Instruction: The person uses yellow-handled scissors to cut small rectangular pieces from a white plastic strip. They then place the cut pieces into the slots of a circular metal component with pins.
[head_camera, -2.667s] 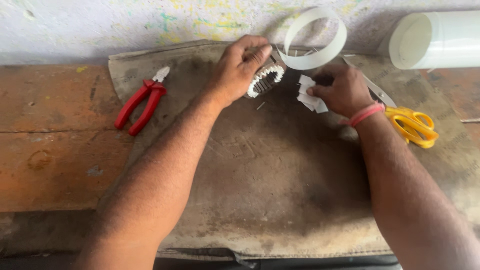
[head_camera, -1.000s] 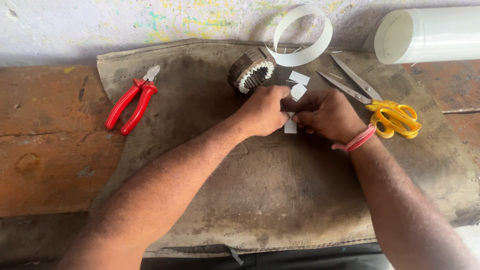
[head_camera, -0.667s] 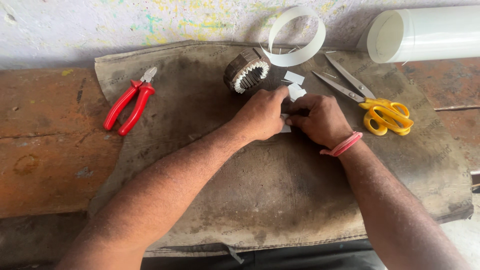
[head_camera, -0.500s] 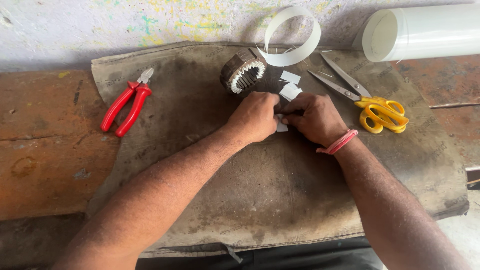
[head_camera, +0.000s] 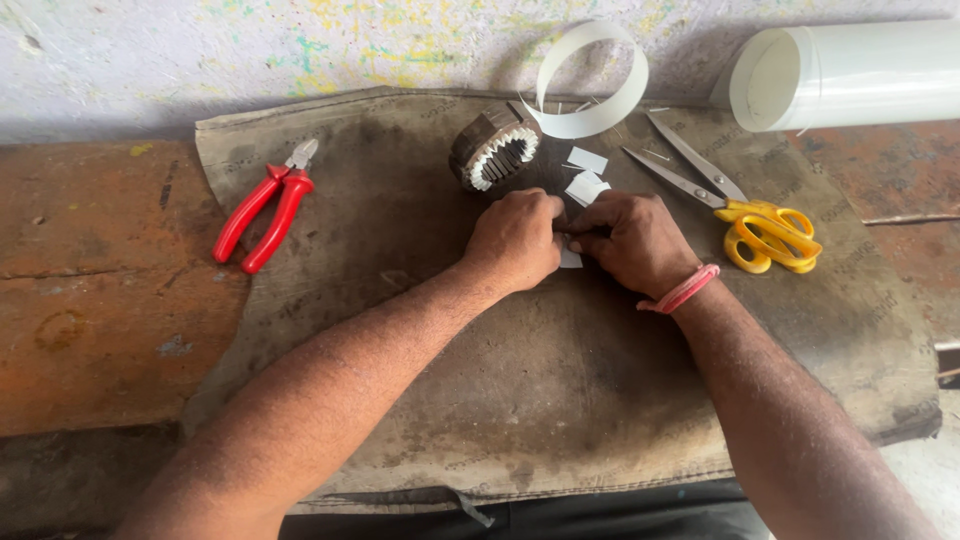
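Paint-flecked wall at the back, rusty brown workbench (head_camera: 95, 330) below it, with a worn grey mat (head_camera: 500, 420) spread over the bench middle; head view only. Left hand (head_camera: 515, 238) and right hand (head_camera: 635, 240) are together at mat centre, knuckles up, both pinched on a small white paper slip (head_camera: 571, 258), of which only a corner shows below the fingers. How the fingertips sit on it is hidden, so the exact pinch can't be told. Right wrist wears a pink band (head_camera: 682, 290). Just beyond the hands, toward the mat's far edge, lies a stator core (head_camera: 492, 148) on its side with white liners in its slots, and two more cut white slips (head_camera: 586, 175) lie beside it, near the hands but apart from them. White strip loop (head_camera: 592, 75) stands at the far edge, touching the wall side. Yellow-handled scissors (head_camera: 745, 205) lie open by the mat's right part, near the right hand. Red-handled pliers (head_camera: 268, 200) lie near the left edge, well apart. White sheet roll (head_camera: 850, 75) lies at the far right corner. Judgement: looks like creasing or folding the slip; best done pressed flat against the mat, both thumbs close together, edges kept aligned so the fold runs straight, and light pressure so thin paper doesn't tear.
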